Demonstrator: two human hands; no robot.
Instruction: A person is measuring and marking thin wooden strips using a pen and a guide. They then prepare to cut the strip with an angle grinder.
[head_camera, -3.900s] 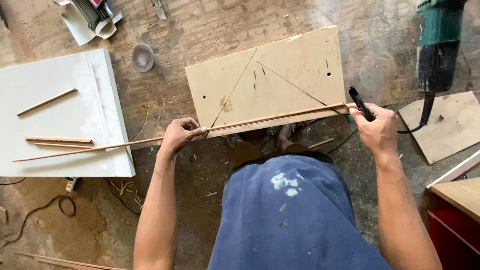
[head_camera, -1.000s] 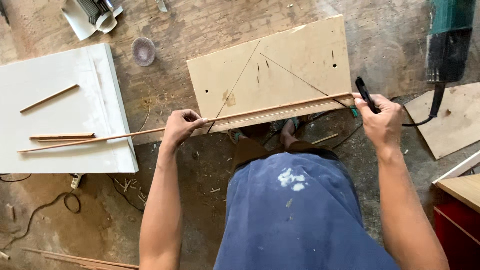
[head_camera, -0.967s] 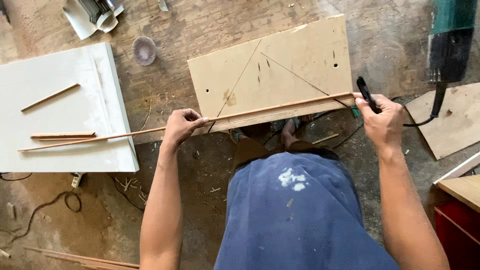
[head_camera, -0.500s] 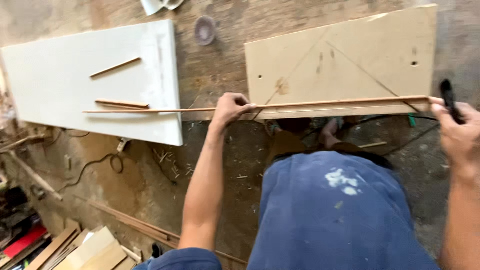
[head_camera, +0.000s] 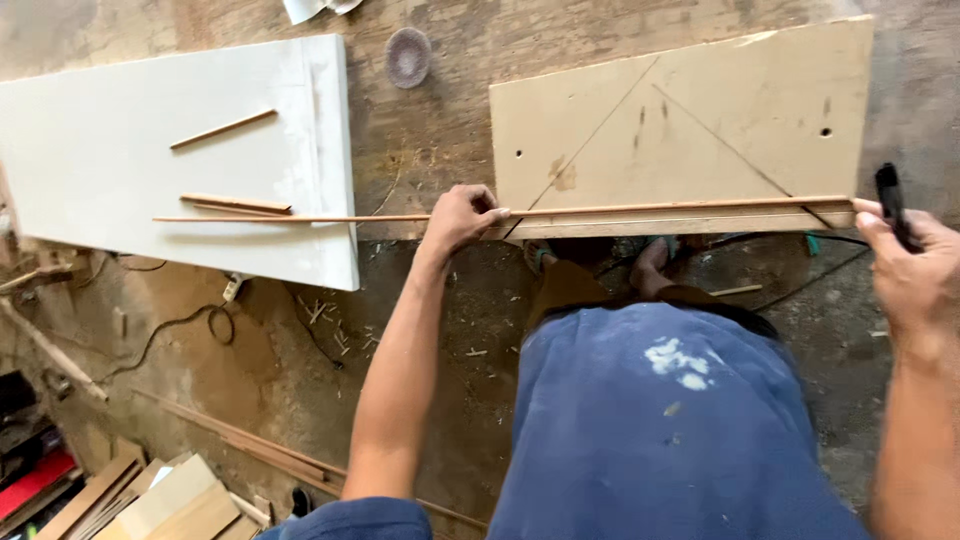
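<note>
Head view, looking down: white panel (head_camera: 120, 150) lies flat on the floor, plywood board (head_camera: 690, 120) beside it, both serving as low benches. A long thin strip (head_camera: 640, 208) runs along the board's near edge and out over the panel. Left hand (head_camera: 458, 215) pinches it mid-length, pressing it down; right hand (head_camera: 915, 270), well apart, is closed round a black marker (head_camera: 890, 200) at the strip's end.

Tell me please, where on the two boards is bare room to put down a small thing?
The white board is bare left of and above its short sticks. The tan board is bare above the long strip. It is crowded along that strip, where the left hand presses and the right hand holds a black marker.
</note>
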